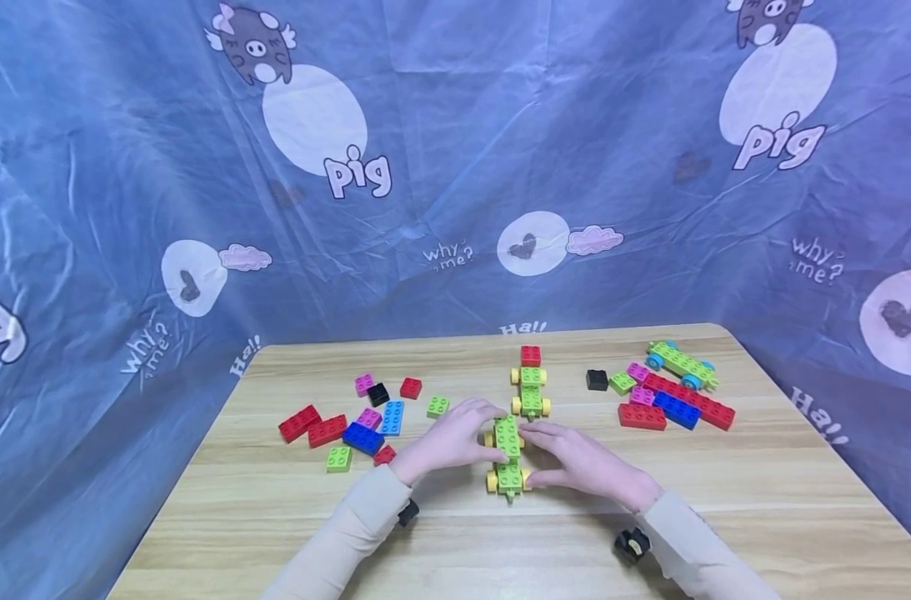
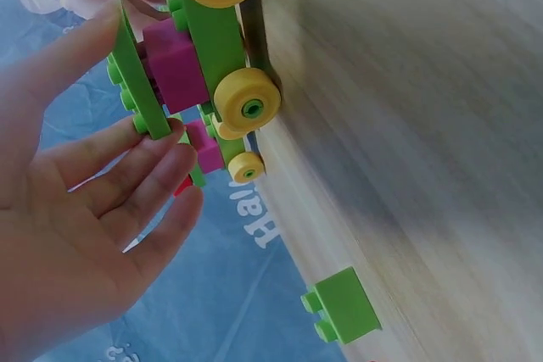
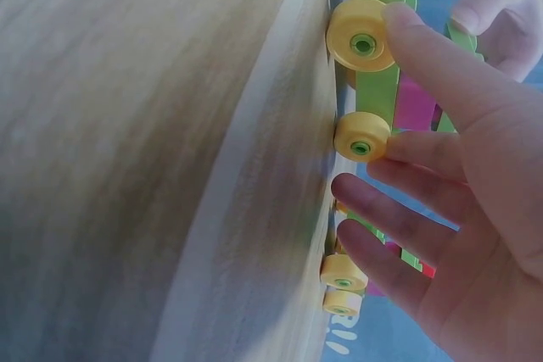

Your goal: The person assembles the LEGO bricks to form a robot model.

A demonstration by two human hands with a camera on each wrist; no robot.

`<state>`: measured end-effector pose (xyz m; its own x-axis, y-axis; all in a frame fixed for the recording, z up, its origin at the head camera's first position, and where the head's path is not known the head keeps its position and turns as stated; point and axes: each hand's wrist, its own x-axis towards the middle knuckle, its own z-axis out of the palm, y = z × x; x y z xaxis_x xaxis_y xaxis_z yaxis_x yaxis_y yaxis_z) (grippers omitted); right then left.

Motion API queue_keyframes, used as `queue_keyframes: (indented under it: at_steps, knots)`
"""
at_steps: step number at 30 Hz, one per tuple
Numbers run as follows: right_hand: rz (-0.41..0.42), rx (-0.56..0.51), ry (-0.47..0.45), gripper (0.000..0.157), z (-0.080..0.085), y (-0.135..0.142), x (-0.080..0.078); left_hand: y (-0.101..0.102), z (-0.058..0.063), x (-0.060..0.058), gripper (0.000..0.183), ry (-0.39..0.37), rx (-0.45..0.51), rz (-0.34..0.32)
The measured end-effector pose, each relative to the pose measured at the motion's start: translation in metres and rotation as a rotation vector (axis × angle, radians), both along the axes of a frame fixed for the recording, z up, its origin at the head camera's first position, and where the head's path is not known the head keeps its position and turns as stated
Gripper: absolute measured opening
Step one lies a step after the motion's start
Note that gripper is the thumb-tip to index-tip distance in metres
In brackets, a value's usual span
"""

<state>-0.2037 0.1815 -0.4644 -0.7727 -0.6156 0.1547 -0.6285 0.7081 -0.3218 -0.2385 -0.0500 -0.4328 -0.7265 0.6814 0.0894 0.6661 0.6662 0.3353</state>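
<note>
My left hand (image 1: 451,437) pinches a green studded plate (image 2: 140,82) end to end between thumb and fingertips. That plate lies over a magenta brick (image 2: 176,65) on a green toy car base (image 1: 509,483) with yellow wheels. On the car's right side, my right hand (image 1: 583,462) holds the base, its thumb at the near wheel (image 3: 362,36) and its index finger at the other wheel (image 3: 362,136). The remaining right fingers are extended beside the car. Directly behind stands a second green car (image 1: 531,392) with yellow wheels and a red brick (image 1: 531,356) at its far end.
Loose red, blue, green, magenta and black bricks (image 1: 362,437) lie on the left. More bricks (image 1: 678,408) are grouped at the right, beside a green car base (image 1: 680,363) with blue wheels. A green brick (image 1: 437,406) sits near the left hand. A blue curtain (image 1: 440,200) hangs behind the table.
</note>
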Motion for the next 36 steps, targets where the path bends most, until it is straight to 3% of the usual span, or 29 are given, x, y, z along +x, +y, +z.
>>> queue_keyframes:
  at_steps: [8, 24, 36]
  knots:
    - [0.003, -0.004, 0.007, 0.075, -0.0007, 0.0000, -0.0001, 0.0039, 0.0016, 0.0027, 0.069, 0.000, -0.019, 0.043]
    - [0.008, -0.007, 0.021, 0.075, -0.0016, 0.0004, 0.0009, 0.0002, 0.0015, 0.0056, 0.070, -0.041, -0.025, 0.040]
    - [0.010, -0.012, 0.011, 0.074, 0.0004, 0.0005, 0.0008, 0.0069, 0.0064, 0.0072, 0.067, 0.013, -0.087, 0.067]
